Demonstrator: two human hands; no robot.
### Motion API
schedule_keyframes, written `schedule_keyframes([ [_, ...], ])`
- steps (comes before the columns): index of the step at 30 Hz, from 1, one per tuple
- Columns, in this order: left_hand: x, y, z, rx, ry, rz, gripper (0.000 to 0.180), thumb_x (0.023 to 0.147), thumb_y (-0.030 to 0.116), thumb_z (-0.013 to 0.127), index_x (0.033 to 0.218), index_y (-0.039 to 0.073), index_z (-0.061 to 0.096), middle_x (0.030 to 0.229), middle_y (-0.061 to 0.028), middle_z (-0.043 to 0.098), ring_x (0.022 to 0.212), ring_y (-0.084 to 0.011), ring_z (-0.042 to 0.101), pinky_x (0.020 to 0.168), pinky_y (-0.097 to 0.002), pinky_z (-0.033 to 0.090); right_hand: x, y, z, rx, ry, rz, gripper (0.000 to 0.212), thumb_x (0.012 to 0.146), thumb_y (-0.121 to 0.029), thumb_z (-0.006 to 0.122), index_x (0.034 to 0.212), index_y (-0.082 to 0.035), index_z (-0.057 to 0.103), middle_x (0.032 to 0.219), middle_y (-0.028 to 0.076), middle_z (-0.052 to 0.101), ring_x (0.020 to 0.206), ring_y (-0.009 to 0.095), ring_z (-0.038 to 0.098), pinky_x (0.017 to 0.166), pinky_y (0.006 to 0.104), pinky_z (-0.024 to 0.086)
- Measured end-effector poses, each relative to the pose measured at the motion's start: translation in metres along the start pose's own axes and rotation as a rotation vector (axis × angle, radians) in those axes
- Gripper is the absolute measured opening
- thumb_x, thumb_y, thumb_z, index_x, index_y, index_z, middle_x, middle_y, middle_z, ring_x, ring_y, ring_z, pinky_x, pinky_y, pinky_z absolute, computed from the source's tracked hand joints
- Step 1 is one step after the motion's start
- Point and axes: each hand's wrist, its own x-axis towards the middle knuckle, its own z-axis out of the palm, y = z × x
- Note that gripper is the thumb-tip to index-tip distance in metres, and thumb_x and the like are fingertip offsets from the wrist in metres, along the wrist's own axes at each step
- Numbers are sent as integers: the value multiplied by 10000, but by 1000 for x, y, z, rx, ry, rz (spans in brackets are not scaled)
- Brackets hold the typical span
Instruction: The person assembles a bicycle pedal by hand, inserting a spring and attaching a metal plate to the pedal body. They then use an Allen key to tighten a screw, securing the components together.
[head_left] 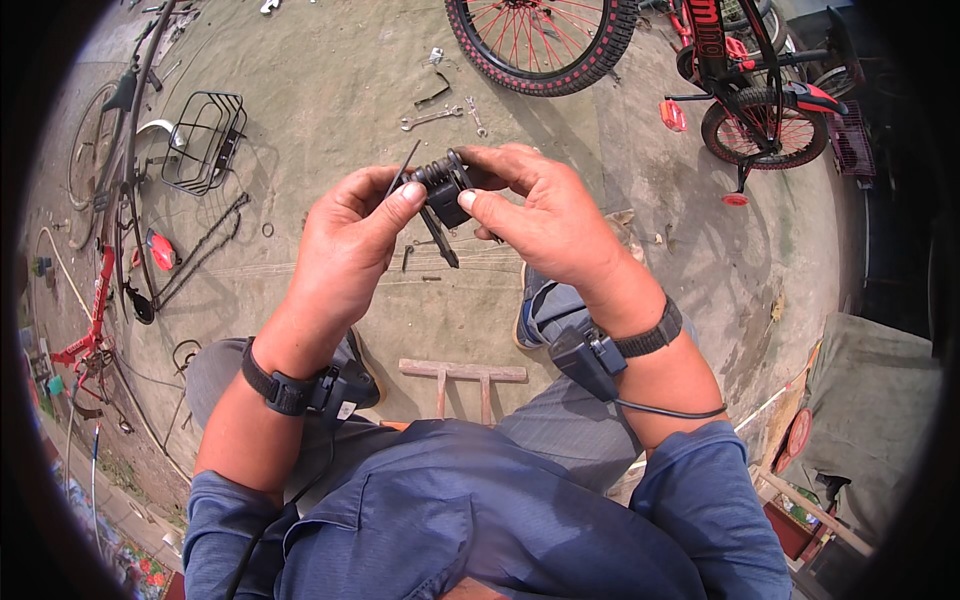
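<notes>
In front of my chest, my left hand [352,222] and my right hand [545,205] are closed on one black bicycle part [447,197] with a ribbed, coil-like top, a blocky body and thin arms. My left thumb presses its left side, and my right thumb lies on its right side. The fingers behind it are mostly hidden, so its exact kind cannot be told. One arm of the part points down toward the ground, where a small bolt [431,278] lies.
Beyond my hands lie an open-end wrench [432,118] and a smaller wrench [477,116]. A bicycle wheel [540,45] stands at the far side, with a bicycle [765,125] at far right. At left are a black wire basket [205,143], chain [205,245] and red frame [95,310].
</notes>
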Motion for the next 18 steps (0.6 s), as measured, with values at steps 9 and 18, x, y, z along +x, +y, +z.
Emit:
schedule_keyframes([
  [9,0,-2,1,-8,1,1,306,965,203,697,1191,1,653,838,49,626,583,13,396,487,-184,282,-3,-6,1,-111,68,-79,421,881,-103,730,1267,29,623,1031,55,627,914,88,598,696,235,521],
  [18,0,-4,2,-29,-12,-31,264,1009,154,610,1229,9,631,760,61,561,512,4,366,441,-173,276,-4,-8,6,-26,73,-25,457,846,-109,784,1255,15,624,983,36,624,829,86,576,695,235,516],
])
